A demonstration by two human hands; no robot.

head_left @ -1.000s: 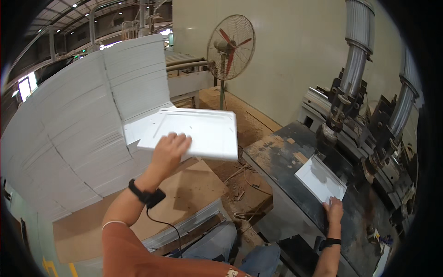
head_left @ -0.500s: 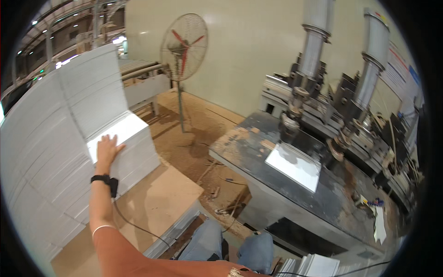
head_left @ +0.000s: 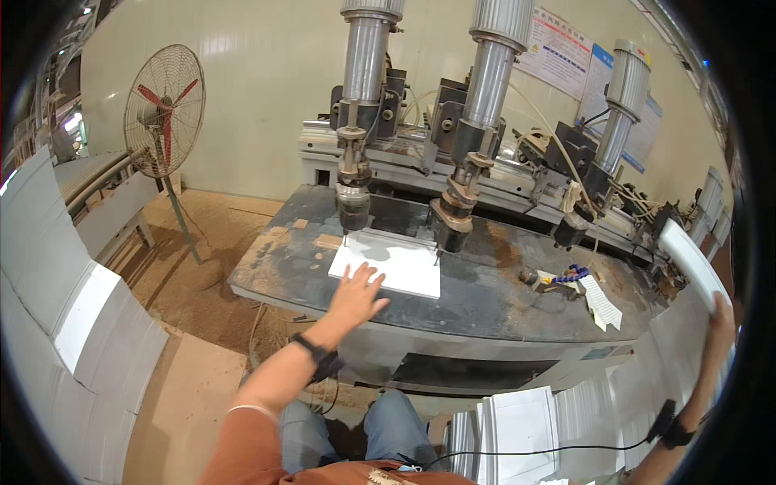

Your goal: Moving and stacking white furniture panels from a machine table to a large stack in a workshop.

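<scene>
Drilling machine (head_left: pixel 477 137) with three upright steel columns, standing behind a dark, dusty surface (head_left: pixel 501 295); stacks of white panels (head_left: pixel 56 307) along the person's left, more white panels (head_left: pixel 525 424) low at the right, and a pedestal fan (head_left: pixel 164 101) on the sawdust floor. White rectangular panel (head_left: pixel 388 267) lying flat on the surface beneath the left and middle drill heads, its near edge under the left hand (head_left: pixel 356 295), fingers (head_left: pixel 365 276) spread apart, reaching onto it. Right hand (head_left: pixel 718 319) at the far right, raised, fingers clamped on the lower end of a second white panel (head_left: pixel 687 259) held tilted well apart from the first.
</scene>
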